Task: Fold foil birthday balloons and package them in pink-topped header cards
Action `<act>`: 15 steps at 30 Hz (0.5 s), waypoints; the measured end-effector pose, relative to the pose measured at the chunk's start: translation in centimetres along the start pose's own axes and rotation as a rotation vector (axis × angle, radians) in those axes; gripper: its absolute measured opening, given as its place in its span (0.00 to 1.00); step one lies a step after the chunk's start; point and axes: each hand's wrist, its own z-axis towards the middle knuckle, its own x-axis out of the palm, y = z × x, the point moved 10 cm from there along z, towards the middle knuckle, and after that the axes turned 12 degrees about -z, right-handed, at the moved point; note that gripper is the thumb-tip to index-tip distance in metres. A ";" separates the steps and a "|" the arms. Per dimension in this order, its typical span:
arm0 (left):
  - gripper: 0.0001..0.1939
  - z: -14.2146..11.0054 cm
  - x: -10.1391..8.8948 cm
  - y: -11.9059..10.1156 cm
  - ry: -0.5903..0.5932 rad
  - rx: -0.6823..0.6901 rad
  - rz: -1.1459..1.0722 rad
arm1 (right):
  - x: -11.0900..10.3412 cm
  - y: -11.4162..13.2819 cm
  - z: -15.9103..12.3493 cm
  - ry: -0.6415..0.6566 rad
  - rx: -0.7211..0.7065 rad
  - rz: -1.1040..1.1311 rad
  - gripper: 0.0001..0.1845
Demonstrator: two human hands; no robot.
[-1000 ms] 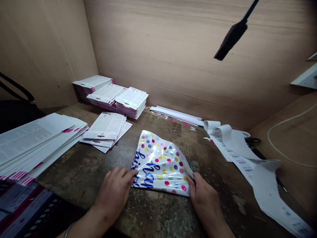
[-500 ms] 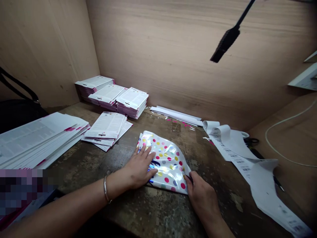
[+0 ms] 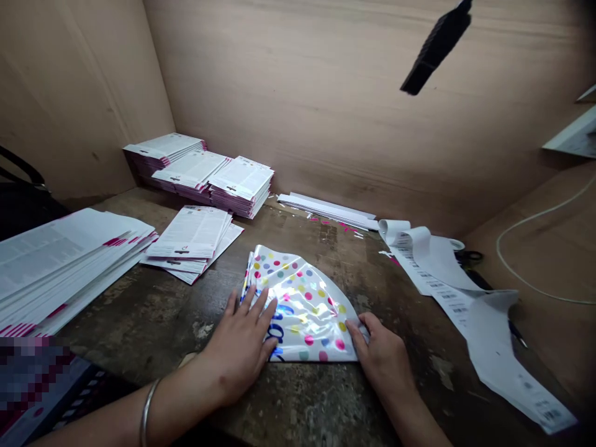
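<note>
A folded foil balloon (image 3: 302,304), glossy white with coloured dots and blue lettering, lies flat on the worn table. Its upper right edge is curved and its near edge runs straight. My left hand (image 3: 244,338) rests flat on the balloon's left side, fingers spread and covering part of the lettering. At the right corner, my right hand (image 3: 384,351) pinches the balloon's edge between thumb and fingers. A bracelet circles my left wrist.
Stacks of printed cards (image 3: 242,183) stand at the back left, with a loose pile (image 3: 189,233) nearer. Larger printed sheets (image 3: 69,261) lie at left. A curling label strip (image 3: 447,292) runs along the right. White strips (image 3: 328,211) lie by the wall; a black object (image 3: 435,49) hangs above.
The balloon's folded shape lies flatter and wider, its corner drawn to the right. My left hand has slid left and nearer. The view has shifted slightly.
</note>
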 end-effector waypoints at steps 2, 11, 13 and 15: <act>0.29 -0.5 0.7 0.0 0.068 0.003 -0.005 | -0.2 -0.4 0.1 -0.008 0.011 -0.021 0.18; 0.30 -0.7 1.2 0.2 -0.001 0.030 -0.021 | -3.2 8.0 -2.4 -0.279 -0.561 -0.078 0.23; 0.29 -0.9 0.2 1.1 -0.067 0.035 -0.053 | -1.1 10.2 -3.4 -0.119 -0.664 -0.065 0.23; 0.27 -0.7 -1.9 3.2 -0.171 -0.024 -0.095 | 0.2 10.9 -3.8 -0.040 -0.673 -0.063 0.23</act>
